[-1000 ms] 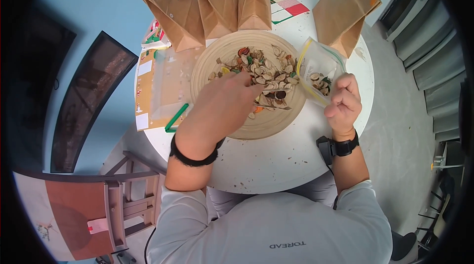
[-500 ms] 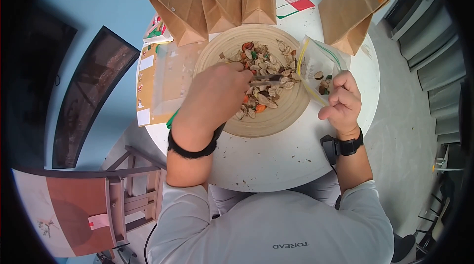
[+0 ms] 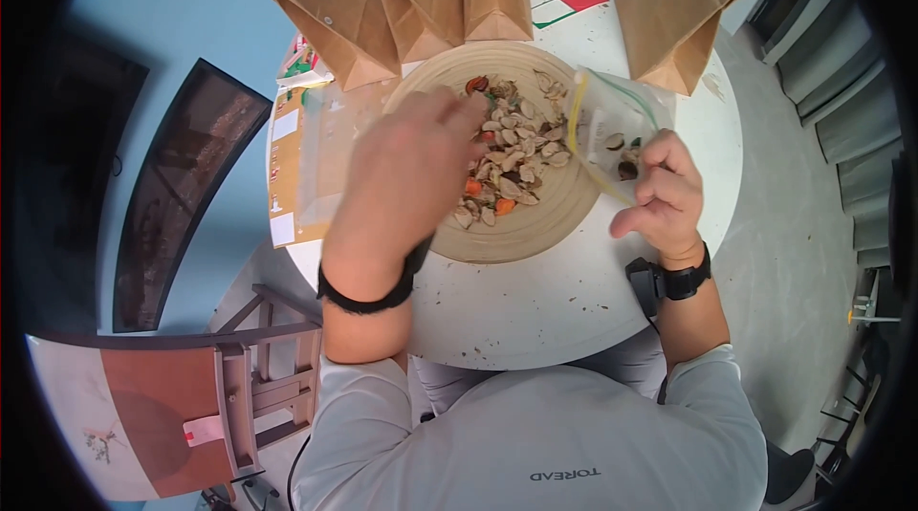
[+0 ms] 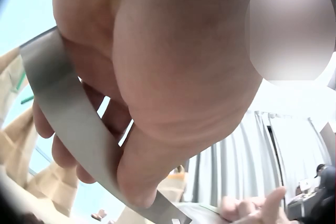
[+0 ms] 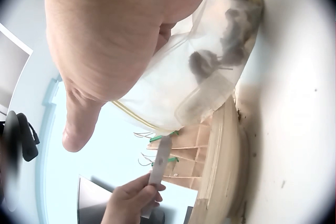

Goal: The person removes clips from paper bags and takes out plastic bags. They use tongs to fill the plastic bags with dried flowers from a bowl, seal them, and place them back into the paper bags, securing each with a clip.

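Observation:
My left hand [image 3: 416, 172] hovers over the left part of a round wooden plate [image 3: 516, 245], gripping metal tongs [image 4: 65, 111] between thumb and fingers. From the head camera the hand hides the tongs. Dried potpourri pieces [image 3: 516, 143], mostly pale with some orange ones, are heaped on the plate. At the plate's right side, my right hand [image 3: 669, 195] holds the edge of a clear zip bag [image 3: 598, 129] with curled fingers, its thumb sticking out. The bag's mouth, edged in yellow and green, gapes toward the plate. Some dried pieces [image 5: 233, 40] lie inside the bag.
Several brown paper bags [image 3: 430, 4] with green clips stand behind the plate, and another paper bag [image 3: 679, 14] at the back right. A clear plastic sheet [image 3: 325, 152] lies left of the plate. Small crumbs dot the white round table [image 3: 535, 320] in front.
My left hand has drawn back to the left with the tongs, which were spread over the heap and then brought toward the bag. The right hand has kept its hold on the zip bag.

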Available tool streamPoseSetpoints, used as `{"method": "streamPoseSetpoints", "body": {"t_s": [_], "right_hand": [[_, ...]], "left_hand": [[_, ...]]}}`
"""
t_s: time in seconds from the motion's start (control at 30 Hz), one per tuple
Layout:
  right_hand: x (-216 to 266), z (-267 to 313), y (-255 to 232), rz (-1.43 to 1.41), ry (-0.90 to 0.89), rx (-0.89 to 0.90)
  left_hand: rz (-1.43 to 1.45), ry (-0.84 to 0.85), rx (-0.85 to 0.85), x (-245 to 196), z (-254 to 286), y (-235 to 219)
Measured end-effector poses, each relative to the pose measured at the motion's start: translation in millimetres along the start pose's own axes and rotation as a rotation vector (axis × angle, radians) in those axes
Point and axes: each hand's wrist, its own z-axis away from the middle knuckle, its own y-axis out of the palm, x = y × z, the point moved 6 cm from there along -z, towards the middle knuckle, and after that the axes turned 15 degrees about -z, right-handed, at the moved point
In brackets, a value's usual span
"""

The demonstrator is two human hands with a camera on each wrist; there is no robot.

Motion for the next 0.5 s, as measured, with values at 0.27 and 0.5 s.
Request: {"method": "streamPoseSetpoints", "body": {"t_s": [0.27, 0.5], "right_hand": [[-6.3, 3.5, -4.2, -0.065, 0.049, -0.082], [-10.4, 5.1, -3.9, -0.1, 0.085, -0.08]], "left_hand": [[-0.114, -0.263, 0.32, 84.3, 0.6, 63.9], [0.099, -0.082, 0.435, 64.1, 2.6, 77.0]]}}
